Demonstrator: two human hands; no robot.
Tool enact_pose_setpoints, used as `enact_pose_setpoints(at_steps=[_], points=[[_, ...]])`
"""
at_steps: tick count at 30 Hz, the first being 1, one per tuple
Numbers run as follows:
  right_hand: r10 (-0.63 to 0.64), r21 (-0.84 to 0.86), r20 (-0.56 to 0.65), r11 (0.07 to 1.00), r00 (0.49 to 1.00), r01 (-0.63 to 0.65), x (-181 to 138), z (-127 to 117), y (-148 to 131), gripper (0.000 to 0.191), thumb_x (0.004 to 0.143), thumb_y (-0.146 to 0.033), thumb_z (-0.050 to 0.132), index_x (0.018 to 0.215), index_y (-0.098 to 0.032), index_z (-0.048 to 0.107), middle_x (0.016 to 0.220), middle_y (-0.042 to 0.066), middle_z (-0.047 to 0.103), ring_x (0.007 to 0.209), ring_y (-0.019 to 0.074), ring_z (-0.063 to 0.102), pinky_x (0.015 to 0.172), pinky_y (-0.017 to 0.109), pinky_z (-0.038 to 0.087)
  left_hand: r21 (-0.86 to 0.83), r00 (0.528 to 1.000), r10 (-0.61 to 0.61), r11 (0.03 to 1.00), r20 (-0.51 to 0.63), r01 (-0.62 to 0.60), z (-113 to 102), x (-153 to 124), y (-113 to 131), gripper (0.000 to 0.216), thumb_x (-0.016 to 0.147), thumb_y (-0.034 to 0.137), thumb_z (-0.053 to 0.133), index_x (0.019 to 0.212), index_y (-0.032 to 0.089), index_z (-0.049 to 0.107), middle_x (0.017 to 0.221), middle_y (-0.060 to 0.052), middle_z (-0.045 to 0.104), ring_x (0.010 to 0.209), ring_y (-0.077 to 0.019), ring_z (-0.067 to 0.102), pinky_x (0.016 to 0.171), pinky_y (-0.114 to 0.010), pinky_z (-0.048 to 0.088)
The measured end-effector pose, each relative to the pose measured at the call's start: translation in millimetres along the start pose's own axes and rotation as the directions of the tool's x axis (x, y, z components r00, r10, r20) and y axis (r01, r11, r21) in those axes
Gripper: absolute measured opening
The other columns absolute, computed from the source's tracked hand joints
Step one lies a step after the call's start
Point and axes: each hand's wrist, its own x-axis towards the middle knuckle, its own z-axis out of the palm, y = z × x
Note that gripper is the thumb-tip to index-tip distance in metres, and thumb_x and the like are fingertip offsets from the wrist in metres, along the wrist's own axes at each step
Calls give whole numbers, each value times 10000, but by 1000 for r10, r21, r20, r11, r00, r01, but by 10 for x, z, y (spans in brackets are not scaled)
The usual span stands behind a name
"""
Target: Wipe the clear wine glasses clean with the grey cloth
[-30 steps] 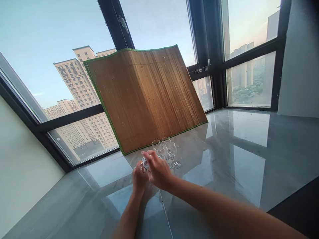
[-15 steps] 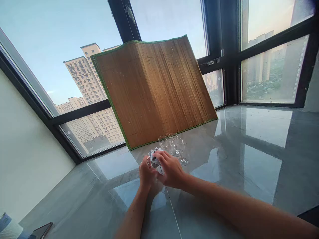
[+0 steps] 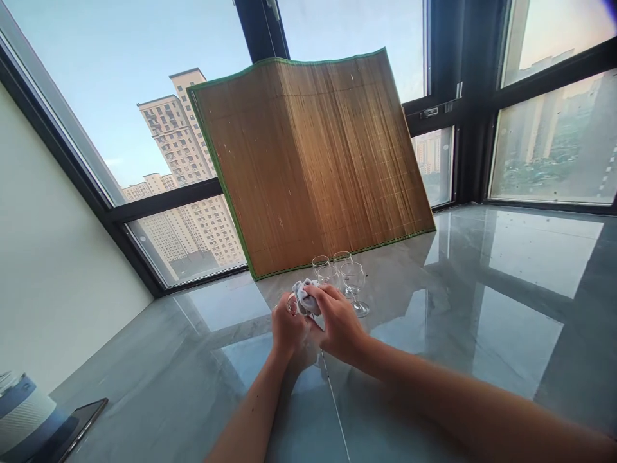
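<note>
My left hand is closed round a clear glass, most of which its fingers and a cloth hide. The pale grey cloth is bunched at the glass, pinched in the fingers of my right hand. Just beyond my hands several clear stemmed glasses stand upright close together. The nearest stemmed glass shows its bowl, stem and foot; my right hand partly covers the others, such as the back left glass.
A brown bamboo mat with green edging leans against the window behind the glasses. Grey glossy tiles form the surface. At the lower left are a phone and a blue and white container.
The view has shifted, so the phone and container show more fully at lower left. Both hands keep their hold; the cloth has shifted slightly at the glass.
</note>
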Motion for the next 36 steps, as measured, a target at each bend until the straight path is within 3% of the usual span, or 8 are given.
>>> enact_pose_setpoints(at_steps=[6,11,22,36], points=[[65,71,33,995,997,-67,-17,-88,0,640,756,-142,678,1337,-222,423,1168,101,672,1106,279,588,939,439,510,47,1000,25,999,6,-25,-1,-31,43,183,640,108,589,769,217,519,647,51,609,580,-119,499,558,-227,305],[164,43,45,985,985,-166,-9,-166,-43,654,737,-209,705,1336,-231,442,1133,84,704,1028,269,644,852,399,533,69,999,34,997,-31,-32,-3,-64,111,93,719,164,566,792,220,555,680,32,641,596,-133,541,575,-232,328],[173,22,71,984,982,-175,27,-216,-111,656,751,-250,692,1353,-222,433,1125,79,722,919,249,695,759,351,527,109,996,78,991,-46,-72,-24,-79,130,165,685,142,558,829,224,555,646,47,611,564,-130,538,560,-228,335],[232,12,72,972,970,-233,45,-243,-122,560,754,-231,694,1272,-239,480,996,49,740,793,221,701,682,307,513,201,1000,8,980,-28,-3,-18,-88,207,136,754,148,560,867,221,550,641,38,595,569,-136,534,574,-229,313]])
